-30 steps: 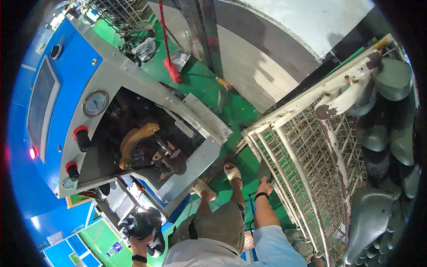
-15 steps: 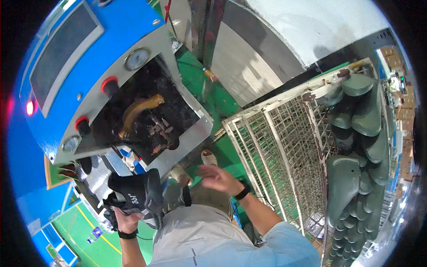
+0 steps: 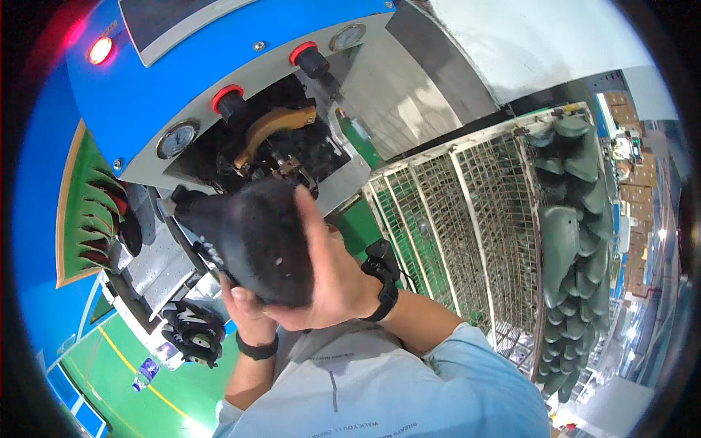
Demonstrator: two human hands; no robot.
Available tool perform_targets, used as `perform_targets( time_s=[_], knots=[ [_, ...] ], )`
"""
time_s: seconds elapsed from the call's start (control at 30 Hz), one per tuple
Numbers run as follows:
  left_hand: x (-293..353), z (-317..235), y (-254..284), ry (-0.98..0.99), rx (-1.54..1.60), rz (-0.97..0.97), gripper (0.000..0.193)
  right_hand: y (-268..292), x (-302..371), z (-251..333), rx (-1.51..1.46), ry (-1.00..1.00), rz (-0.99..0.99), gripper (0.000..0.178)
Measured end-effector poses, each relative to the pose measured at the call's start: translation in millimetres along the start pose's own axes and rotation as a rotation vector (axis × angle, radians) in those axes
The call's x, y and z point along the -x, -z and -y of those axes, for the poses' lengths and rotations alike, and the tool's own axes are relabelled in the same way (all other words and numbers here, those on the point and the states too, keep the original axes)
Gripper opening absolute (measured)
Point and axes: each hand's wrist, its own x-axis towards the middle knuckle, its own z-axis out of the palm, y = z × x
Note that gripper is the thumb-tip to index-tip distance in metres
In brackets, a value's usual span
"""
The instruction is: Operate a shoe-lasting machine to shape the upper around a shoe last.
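1. Black shoe (image 3: 255, 244): held up in both hands, ctr of view, in front of wearer's chest; blurred, so can't tell toe from heel for sure. Long axis approx. slants upper L to lower R.
2. R hand (image 3: 332, 281): on shoe's R side; fingers stretched up along it, thumb apart below, shoe pinched btwn. Palm faces L.
3. L hand (image 3: 248, 317): under shoe's near edge, fingers curled against it; some hidden behind shoe, so full grip can't be told. Hands close together; dark band on each wrist.
4. Key relation: machine (image 3: 190, 66) w/ dark opening lies just beyond shoe, away from wearer. Shoe overlaps opening's near edge in view; can't tell if touching. R hand's fingertips are nearer the opening than L's.
5. In opening: brown curved piece (image 3: 277, 125), just past shoe, w/ small metal parts below it.
6. Machine front, blue & grey: 2 red-ringed knobs, L one (image 3: 228, 102), R one (image 3: 312, 60); gauges; red light (image 3: 100, 50) lit, upper L.
7. L side: metal tabletop (image 3: 150, 270); framed green board (image 3: 73, 241) w/ dark pcs.; black-and-white item (image 3: 193, 334), prob. a shoe, near L hand.
8. R side: wire rack (image 3: 467, 219), then stacked grey-green foot-shaped forms (image 3: 561, 244).
9. Green floor (image 3: 95, 350), lower L, w/ bottle (image 3: 146, 374).
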Motion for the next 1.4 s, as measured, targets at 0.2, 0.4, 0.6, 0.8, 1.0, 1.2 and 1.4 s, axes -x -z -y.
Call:
perform_targets(
  time_s=[0.2,0.4,0.6,0.8,1.0,1.2,1.4],
  knots=[
    [11.8,-0.9,25.5,-0.105,-0.692,0.021,0.039,-8.3,0.5,1.2,0.33,-0.046,0.36,0.106],
    [19.5,-34.4,4.2,-0.301,-0.044,0.187,0.032,53.9,55.1,-110.6,-0.799,-0.822,0.115,0.082],
    [-4.2,-32.4,-21.0,0.249,-0.008,0.444,0.036,105.5,92.2,-158.8,-1.036,-0.784,-0.139,0.063],
    [10.5,4.1,-39.1,0.283,-0.198,0.333,0.037,100.6,-12.9,-68.9,-0.146,-0.428,0.083,0.084],
    [10.3,15.7,-35.7,0.389,-0.174,0.217,0.033,81.5,-72.1,-82.4,0.017,-0.406,0.138,0.082],
    [22.8,47.1,-25.3,0.464,-0.183,0.166,0.033,31.4,-86.1,-98.0,0.7,-0.368,0.486,0.095],
    [11.6,44.2,-7.1,0.44,-0.128,0.089,0.036,3.9,-98.0,-113.0,0.9,-0.446,0.309,0.091]
  ],
)
